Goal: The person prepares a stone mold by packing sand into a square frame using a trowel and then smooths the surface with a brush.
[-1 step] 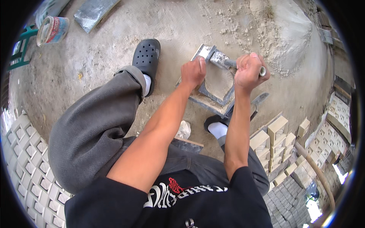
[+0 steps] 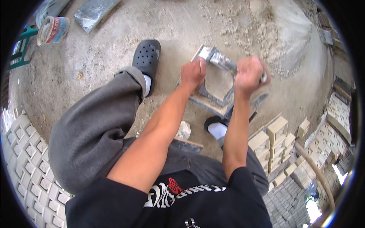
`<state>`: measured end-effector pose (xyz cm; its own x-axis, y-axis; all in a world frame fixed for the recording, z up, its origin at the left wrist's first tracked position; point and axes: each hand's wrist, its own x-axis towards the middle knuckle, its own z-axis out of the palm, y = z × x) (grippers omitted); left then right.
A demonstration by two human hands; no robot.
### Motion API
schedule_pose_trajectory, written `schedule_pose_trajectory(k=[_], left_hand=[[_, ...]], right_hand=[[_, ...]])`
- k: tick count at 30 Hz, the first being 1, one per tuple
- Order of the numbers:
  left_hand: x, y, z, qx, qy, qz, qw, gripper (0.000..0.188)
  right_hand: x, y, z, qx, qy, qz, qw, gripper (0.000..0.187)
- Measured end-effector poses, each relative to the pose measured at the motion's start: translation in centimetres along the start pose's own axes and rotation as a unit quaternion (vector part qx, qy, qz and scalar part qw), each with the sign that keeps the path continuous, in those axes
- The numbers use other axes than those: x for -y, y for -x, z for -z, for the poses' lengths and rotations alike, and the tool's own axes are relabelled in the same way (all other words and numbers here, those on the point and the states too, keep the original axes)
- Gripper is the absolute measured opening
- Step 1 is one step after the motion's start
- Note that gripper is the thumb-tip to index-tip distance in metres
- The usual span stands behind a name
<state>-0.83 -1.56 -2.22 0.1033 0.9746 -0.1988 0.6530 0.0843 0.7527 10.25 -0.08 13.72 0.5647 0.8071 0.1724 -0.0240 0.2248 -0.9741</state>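
In front of me a square metal mould [image 2: 213, 99] lies on the ground, its middle filled with pale sandy mix [image 2: 219, 81]. My left hand [image 2: 193, 73] is closed at the mould's left side, gripping its frame; the fingers' undersides are hidden. A short hammer with a dusty metal head [image 2: 219, 60] is held in my right hand [image 2: 251, 76], its fingers wrapped round the handle. The handle's hollow pipe end pokes out on the right. The hammer head is over the mould's far edge; whether it touches, I cannot tell.
A pale sand heap [image 2: 291, 41] rises at the far right. Cast blocks [image 2: 276, 127] are stacked at the near right, beside a wooden pole [image 2: 317, 173]. Patterned blocks [image 2: 28, 159] line the left. A bucket [image 2: 54, 30] and a flat sheet [image 2: 93, 15] lie at the far left.
My right hand has shifted slightly with the hammer and is now blurred by motion. My left hand and the mould stay in place.
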Motion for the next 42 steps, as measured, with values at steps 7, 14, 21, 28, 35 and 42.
schedule_pose_trajectory(k=[7,14,21,28,35,42], left_hand=[[-0.3,0.1,-0.1,0.02,0.007,0.009,1.0,0.039],[-0.1,-0.4,-0.1,0.022,0.0,0.005,1.0,0.039],[0.1,0.0,-0.4,0.002,-0.006,-0.002,1.0,0.038],[0.0,0.6,-0.6,-0.008,0.014,0.003,1.0,0.036],[0.4,-0.9,-0.3,0.001,0.0,0.011,1.0,0.036],[-0.1,0.3,-0.2,0.013,-0.002,0.013,1.0,0.037]], right_hand=[[-0.8,-1.2,0.0,0.033,-0.011,0.011,0.999,0.034],[-0.8,-1.8,-0.2,0.049,0.011,0.026,0.998,0.034],[-0.6,-1.9,0.8,0.047,-0.006,0.007,0.999,0.033],[-0.4,-1.2,2.2,0.022,0.02,0.049,0.998,0.032],[-0.5,-0.9,1.7,-0.004,0.008,0.029,1.0,0.033],[-0.2,-0.5,3.7,0.016,-0.033,0.005,0.999,0.035]])
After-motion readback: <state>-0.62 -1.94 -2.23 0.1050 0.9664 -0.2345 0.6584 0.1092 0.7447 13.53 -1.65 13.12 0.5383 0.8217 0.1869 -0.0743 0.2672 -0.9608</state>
